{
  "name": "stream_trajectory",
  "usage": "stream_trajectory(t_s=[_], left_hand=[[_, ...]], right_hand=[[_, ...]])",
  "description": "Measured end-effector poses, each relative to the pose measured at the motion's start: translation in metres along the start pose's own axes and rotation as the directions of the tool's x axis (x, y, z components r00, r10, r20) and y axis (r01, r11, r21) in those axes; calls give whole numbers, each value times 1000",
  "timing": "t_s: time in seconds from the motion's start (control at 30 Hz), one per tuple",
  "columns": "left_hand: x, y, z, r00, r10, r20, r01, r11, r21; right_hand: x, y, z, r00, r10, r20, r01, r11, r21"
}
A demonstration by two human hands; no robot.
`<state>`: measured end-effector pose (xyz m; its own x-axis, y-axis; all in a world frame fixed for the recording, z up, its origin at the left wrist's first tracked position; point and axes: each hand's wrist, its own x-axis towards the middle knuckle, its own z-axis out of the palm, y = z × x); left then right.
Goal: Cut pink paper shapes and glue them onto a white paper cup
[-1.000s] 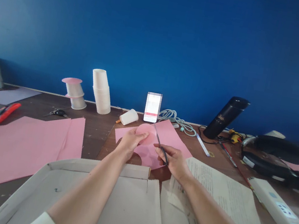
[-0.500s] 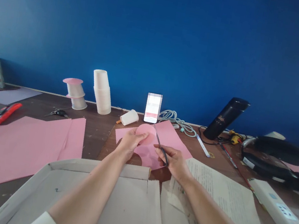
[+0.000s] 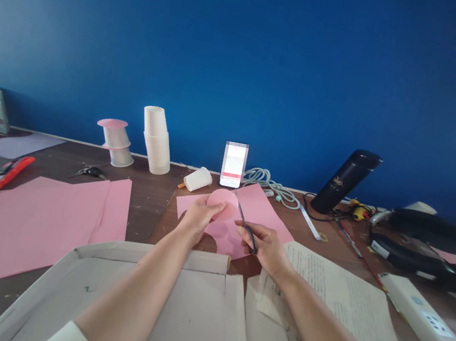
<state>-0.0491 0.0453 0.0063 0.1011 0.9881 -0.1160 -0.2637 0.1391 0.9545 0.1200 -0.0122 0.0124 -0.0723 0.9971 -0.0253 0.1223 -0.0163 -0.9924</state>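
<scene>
In the middle of the head view, my left hand point(image 3: 201, 213) pinches a round piece of pink paper point(image 3: 225, 198) between thumb and fingers. My right hand point(image 3: 263, 242) is closed around the dark handles of a pair of scissors point(image 3: 242, 213). The blades point up and away, along the right edge of the round piece. Beneath both hands lies a larger pink sheet point(image 3: 262, 212) with a curved cut-out on its near left side. My fingers partly cover the round piece and the scissor handles.
A phone point(image 3: 233, 164) leans on the wall behind a tipped paper cup point(image 3: 198, 179). Stacked cups point(image 3: 157, 143), pink sheets point(image 3: 53, 210) and a red utility knife point(image 3: 11, 173) are to the left. A black flask point(image 3: 346, 182), headphones point(image 3: 423, 240) and a power strip point(image 3: 430, 324) lie right. Cardboard point(image 3: 133, 307) is nearest.
Almost nothing differs. My view has shifted very slightly; both hands, the scissors and the round pink paper keep their places.
</scene>
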Motion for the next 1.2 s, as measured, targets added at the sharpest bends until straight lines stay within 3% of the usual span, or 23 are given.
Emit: stream_trajectory(t_s=[1.2], left_hand=[[0,1,0,999,23,-44,-25,999,-42]], right_hand=[[-1,-2,1,1000,-6,28,7,1000,-21]])
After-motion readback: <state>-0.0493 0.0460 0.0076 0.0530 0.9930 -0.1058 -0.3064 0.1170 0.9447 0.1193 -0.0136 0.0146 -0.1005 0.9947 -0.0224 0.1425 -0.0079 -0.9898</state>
